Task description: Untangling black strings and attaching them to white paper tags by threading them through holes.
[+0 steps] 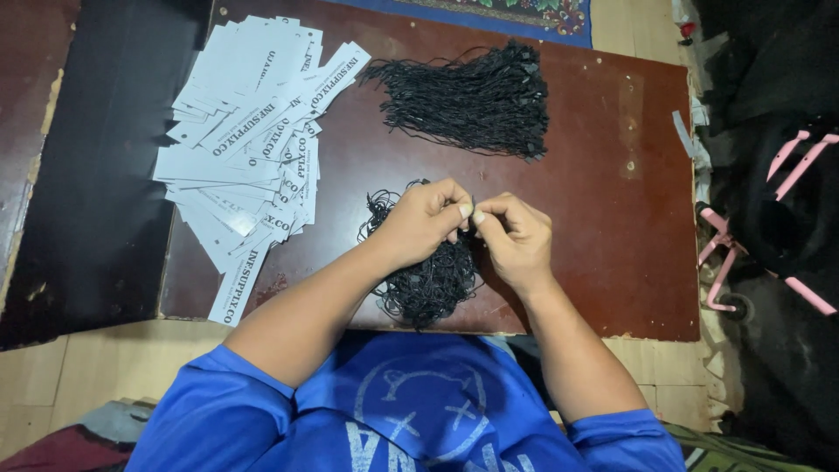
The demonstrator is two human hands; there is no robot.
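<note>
My left hand [424, 218] and my right hand [516, 236] meet at the fingertips over a dark red board [594, 245]. Together they pinch a thin black string loop, too small to make out clearly. Under the hands lies a loose tangle of black strings [428, 284]. A larger, neater bundle of black strings [476, 100] lies farther away on the board. A fanned pile of white paper tags [245, 149] with black print covers the board's left part.
A black sheet [105, 166] lies left of the board on a wooden floor. A pink-framed wheeled object [743, 253] and dark fabric stand at the right. A patterned rug edge [524, 13] shows at the top. My blue shirt fills the bottom.
</note>
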